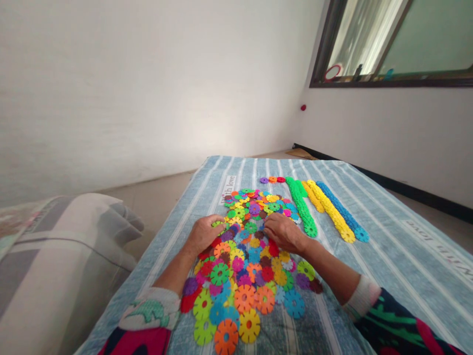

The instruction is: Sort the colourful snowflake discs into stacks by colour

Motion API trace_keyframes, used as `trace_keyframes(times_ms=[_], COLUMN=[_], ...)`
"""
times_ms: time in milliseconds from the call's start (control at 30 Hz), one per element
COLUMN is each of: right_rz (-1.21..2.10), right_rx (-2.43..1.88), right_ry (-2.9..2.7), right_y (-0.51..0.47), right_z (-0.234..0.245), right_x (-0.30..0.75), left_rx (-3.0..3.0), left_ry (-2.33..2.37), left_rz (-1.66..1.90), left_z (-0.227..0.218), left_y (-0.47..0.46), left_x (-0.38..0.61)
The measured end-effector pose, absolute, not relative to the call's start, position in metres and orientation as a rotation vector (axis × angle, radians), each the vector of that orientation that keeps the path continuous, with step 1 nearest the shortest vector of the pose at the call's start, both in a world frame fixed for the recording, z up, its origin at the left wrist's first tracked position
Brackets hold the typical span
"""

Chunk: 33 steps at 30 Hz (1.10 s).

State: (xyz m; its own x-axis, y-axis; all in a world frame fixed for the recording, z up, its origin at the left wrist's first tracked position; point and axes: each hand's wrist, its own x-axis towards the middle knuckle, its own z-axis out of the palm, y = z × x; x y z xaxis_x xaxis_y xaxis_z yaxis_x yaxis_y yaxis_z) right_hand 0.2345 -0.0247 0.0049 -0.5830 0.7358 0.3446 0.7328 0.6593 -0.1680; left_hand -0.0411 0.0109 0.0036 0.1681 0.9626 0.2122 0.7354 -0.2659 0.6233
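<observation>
A heap of flat, toothed plastic discs (242, 256) in many colours lies on a blue striped bedsheet (388, 246). My left hand (204, 232) rests on the heap's left side, fingers curled over a green disc. My right hand (281, 230) lies palm down on the right side, fingers bent into the discs; what they hold is hidden. Beyond my right hand, sorted discs lie in rows: a green row (301, 206), a yellow row (328, 209) and a blue row (343, 212). Three single discs (272, 180) sit at the far end.
A grey and white pillow or folded blanket (62, 266) lies at the left, beside the bed. Bare floor (158, 197) and white walls surround the bed. A dark-framed window (399, 44) is at the upper right.
</observation>
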Motion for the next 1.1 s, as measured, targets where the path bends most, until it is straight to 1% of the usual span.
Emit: trace_keyframes(times_ms=[267,433,533,667,867,1100], right_rz=[0.053,0.090,0.065,-0.009,-0.057,0.027], right_rx=[-1.320,-1.415,-1.481,-1.629,-1.863,-2.023], right_ry=[-2.221,-2.054,-2.013,-1.953,-1.904,-1.907], right_y=[-0.014,-0.023,-0.034,-0.055,-0.093,-0.108], right_z=[-0.003,0.006,0.015,0.024,0.023,0.005], right_x=[0.238,0.257,0.289,0.358,0.458,0.485], left_rx=[2.073,2.116,2.090,2.055,2.018,1.964], left_ry=[1.666,1.694,1.727,1.765,1.818,1.849], left_rz=[0.768,0.716,0.677,0.588,0.588,0.575], left_z=[0.011,0.014,0.019,0.022,0.016,0.027], left_y=[0.006,0.009,0.010,0.013,0.018,0.014], left_x=[-0.039,-0.040,-0.039,-0.040,-0.042,-0.037])
